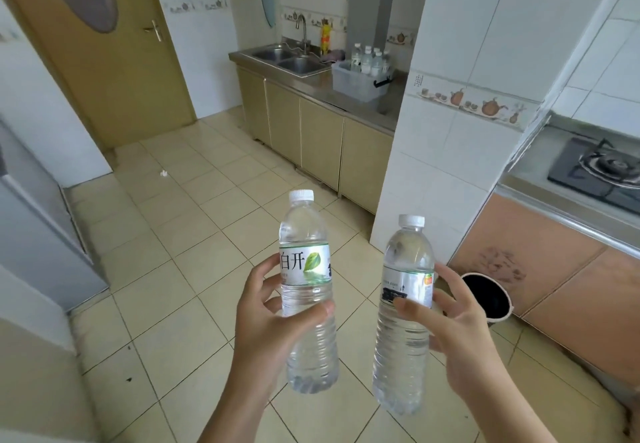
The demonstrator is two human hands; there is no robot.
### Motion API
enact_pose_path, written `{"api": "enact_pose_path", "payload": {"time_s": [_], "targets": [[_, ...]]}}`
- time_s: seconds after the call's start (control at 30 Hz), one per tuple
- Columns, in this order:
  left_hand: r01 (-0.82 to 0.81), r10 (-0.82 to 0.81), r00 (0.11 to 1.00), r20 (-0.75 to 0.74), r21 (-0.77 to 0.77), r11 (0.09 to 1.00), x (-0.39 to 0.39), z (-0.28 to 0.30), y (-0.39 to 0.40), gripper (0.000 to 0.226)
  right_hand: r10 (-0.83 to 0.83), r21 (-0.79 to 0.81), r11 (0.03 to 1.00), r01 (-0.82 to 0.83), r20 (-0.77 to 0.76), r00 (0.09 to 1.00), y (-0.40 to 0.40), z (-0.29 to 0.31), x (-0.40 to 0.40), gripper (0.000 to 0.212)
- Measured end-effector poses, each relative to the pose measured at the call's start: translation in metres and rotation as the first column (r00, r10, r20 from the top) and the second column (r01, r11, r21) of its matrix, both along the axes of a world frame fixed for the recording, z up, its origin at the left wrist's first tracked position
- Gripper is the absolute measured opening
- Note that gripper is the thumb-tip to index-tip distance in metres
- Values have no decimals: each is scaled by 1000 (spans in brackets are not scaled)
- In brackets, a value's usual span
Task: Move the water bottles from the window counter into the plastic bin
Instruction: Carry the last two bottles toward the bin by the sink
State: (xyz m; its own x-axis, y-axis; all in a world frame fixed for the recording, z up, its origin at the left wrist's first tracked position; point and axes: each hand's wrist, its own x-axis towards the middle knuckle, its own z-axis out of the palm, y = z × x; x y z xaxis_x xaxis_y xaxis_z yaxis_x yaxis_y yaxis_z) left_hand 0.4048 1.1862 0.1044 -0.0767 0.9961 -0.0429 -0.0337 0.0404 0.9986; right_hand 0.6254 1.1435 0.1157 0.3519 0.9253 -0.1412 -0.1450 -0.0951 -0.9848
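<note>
I hold two clear water bottles upright in front of me over the tiled floor. My left hand (266, 321) grips one bottle (306, 259) with a white cap and a green-leaf label. My right hand (460, 331) grips the other bottle (407, 356), also white-capped. Far ahead, a translucent plastic bin (349, 84) stands on the steel counter right of the sink, with several water bottles (369, 60) standing in it.
A double steel sink (291, 58) with a tall tap sits left of the bin. A white tiled pillar (450, 131) stands between me and the counter's right end. A gas hob (602, 169) is at the right, a dark round bin (488, 299) on the floor, a wooden door (110, 54) far left.
</note>
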Motion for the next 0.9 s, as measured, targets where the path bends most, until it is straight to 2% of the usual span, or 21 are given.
{"api": "enact_pose_path", "payload": {"time_s": [0.1,0.63,0.9], "targets": [[-36,36,999,0,0,999,4,-2,48,82,33,12,999,-33,1,999,53,-1,3,86],[-2,3,999,-51,3,1000,-38,13,363,79,103,33,994,-102,-35,994,381,-1,-27,84],[-9,9,997,-80,0,1000,-15,8,524,79,132,50,990,-130,-34,991,548,-5,0,65]]}}
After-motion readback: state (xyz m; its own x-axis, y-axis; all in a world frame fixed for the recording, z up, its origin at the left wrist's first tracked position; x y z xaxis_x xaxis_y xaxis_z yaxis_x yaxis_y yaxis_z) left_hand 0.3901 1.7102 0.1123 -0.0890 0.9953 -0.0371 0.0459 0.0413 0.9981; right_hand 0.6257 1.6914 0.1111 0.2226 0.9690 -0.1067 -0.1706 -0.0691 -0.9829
